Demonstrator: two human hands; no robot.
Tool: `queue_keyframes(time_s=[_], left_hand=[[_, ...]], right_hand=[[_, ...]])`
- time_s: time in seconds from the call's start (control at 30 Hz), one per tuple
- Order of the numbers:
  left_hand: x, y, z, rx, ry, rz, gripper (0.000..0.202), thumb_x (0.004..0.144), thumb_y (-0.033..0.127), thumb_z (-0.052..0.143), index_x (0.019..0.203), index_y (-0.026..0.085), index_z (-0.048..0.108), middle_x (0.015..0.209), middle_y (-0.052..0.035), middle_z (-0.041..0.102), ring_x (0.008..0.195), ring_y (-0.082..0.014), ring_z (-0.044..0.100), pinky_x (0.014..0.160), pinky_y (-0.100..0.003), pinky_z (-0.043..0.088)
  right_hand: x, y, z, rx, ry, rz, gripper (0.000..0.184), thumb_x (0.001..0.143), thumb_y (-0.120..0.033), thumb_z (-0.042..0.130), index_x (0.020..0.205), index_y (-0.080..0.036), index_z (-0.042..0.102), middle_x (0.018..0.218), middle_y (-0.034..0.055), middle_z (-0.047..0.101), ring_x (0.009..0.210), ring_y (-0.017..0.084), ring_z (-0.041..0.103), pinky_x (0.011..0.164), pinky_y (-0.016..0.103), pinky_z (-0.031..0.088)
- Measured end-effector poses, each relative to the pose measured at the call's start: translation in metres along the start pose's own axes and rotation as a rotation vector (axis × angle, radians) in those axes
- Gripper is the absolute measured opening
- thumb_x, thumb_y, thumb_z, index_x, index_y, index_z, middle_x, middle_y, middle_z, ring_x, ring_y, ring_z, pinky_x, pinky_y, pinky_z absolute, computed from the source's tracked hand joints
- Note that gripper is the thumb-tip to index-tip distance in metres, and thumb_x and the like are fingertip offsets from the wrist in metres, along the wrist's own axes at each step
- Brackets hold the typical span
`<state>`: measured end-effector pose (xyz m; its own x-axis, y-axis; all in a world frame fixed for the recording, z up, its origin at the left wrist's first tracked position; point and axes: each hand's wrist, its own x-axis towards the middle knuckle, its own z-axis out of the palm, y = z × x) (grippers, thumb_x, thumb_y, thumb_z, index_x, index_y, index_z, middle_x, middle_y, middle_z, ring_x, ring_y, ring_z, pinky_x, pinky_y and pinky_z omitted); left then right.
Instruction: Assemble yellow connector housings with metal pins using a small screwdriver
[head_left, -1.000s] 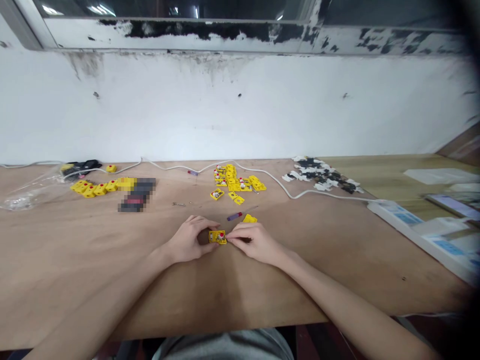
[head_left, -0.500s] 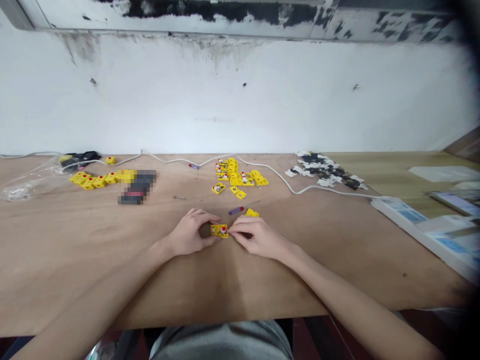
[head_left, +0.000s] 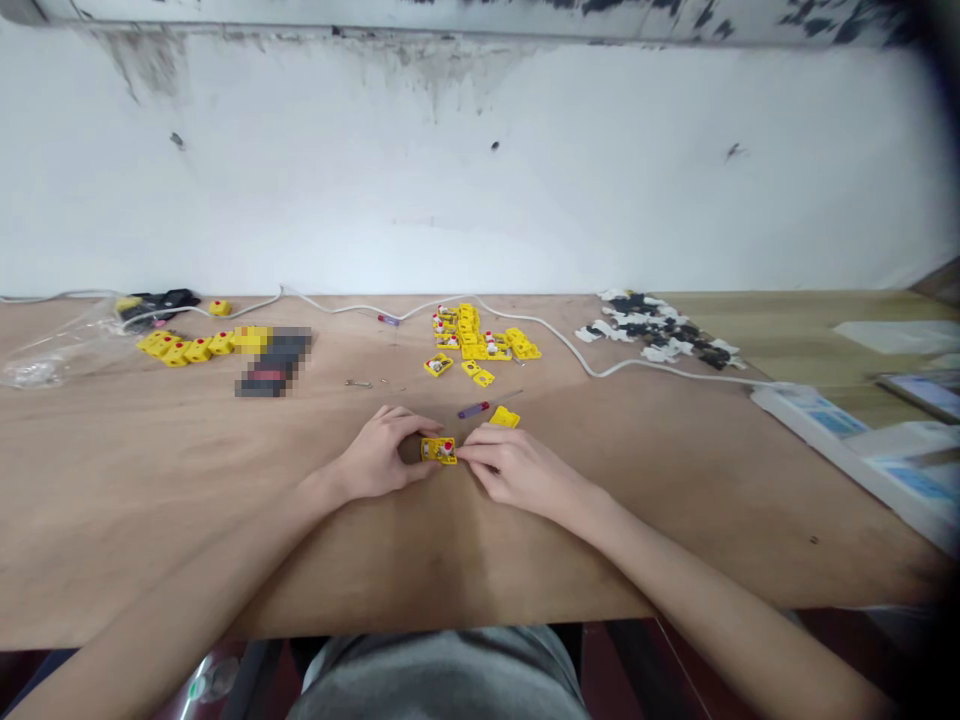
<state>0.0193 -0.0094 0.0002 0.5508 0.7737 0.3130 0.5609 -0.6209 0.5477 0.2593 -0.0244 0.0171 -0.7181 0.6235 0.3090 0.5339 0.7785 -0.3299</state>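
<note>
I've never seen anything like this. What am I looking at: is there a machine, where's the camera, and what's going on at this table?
There is no machine at work here, just a person's two bare hands. The camera is worn on the head, looking forward and down, so you see roughly what the person sees.

The left hand holds a small open yellow case with a red part inside. The right hand has its fingertips at the case's right end; whether they pinch something tiny is too small to tell.

Just beyond, on the table, lie a screwdriver and a loose yellow piece. Farther back are a cluster of yellow parts and, to the right, a heap of black and white pieces.
</note>
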Motion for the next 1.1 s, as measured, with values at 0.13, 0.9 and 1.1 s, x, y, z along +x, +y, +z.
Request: queue_keyframes(time_s=[0.13, 0.9, 1.1], left_hand=[[0.000, -0.001, 0.000, 0.000, -0.004, 0.004, 0.039, 0.077, 0.031, 0.077, 0.114, 0.027, 0.066, 0.109, -0.0009, 0.073, 0.102, -0.0223, 0.065, 0.095, -0.039, 0.046], [-0.001, -0.004, 0.001, -0.004, -0.013, 0.015, 0.040, 0.078, 0.037, 0.078, 0.114, 0.026, 0.066, 0.111, -0.0004, 0.073, 0.104, -0.0213, 0.064, 0.095, -0.037, 0.045], [-0.001, -0.005, 0.002, 0.006, 0.002, 0.011, 0.039, 0.077, 0.036, 0.079, 0.112, 0.026, 0.066, 0.110, 0.0006, 0.073, 0.103, -0.0206, 0.064, 0.095, -0.036, 0.044]], right_hand=[[0.000, -0.001, -0.002, -0.044, -0.028, -0.028, 0.027, 0.090, -0.004, 0.054, 0.095, -0.018, 0.076, 0.093, 0.0080, 0.072, 0.084, 0.021, 0.067, 0.076, 0.034, 0.053], [-0.003, 0.011, 0.014, 0.140, 0.117, -0.016, 0.027, 0.088, 0.000, 0.055, 0.095, -0.017, 0.074, 0.087, 0.0063, 0.071, 0.082, 0.020, 0.066, 0.076, 0.032, 0.053], [-0.003, 0.005, 0.009, -0.009, 0.027, -0.105, 0.032, 0.086, 0.004, 0.049, 0.096, -0.016, 0.073, 0.093, 0.0102, 0.069, 0.091, 0.024, 0.063, 0.082, 0.037, 0.054]])
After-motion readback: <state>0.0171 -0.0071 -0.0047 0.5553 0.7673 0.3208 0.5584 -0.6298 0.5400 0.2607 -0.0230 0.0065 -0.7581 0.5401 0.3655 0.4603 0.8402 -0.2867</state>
